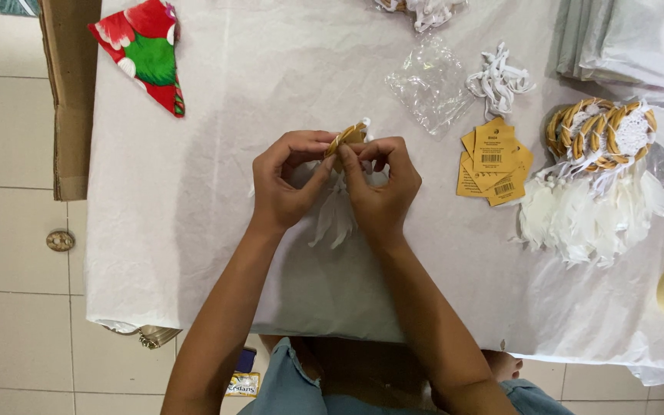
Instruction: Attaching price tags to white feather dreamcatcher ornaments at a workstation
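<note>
Head view, looking down on a surface [194, 154] covered with white sheeting. The left hand [284, 184] and the right hand [382, 188] meet above the middle of the surface, both pinching a small dreamcatcher [347, 138] between thumb and fingertips. Its rattan-wrapped ring is seen nearly edge-on at the top of the grip, and its white feathers [336, 219] hang down between the 2 hands, in front of the sheeting. Neither hand is spread; the fingers of each curl inward toward the ring.

To the right of the hands, well apart, lies a fanned stack of yellow-brown paper tags [495, 161]. Further right, a pile of finished dreamcatchers [601, 134] with rattan rings and white webbing rests on the surface, their white feathers trailing toward the near edge. Above the tags lie a crumpled clear plastic bag [430, 84] and, just beside it, a bundle of white cord [499, 79]. A folded cloth in red, green and white [146, 50] lies at the far left corner, next to a brown cardboard panel [71, 100] standing off the surface edge. The floor [9, 269] is pale tile.
</note>
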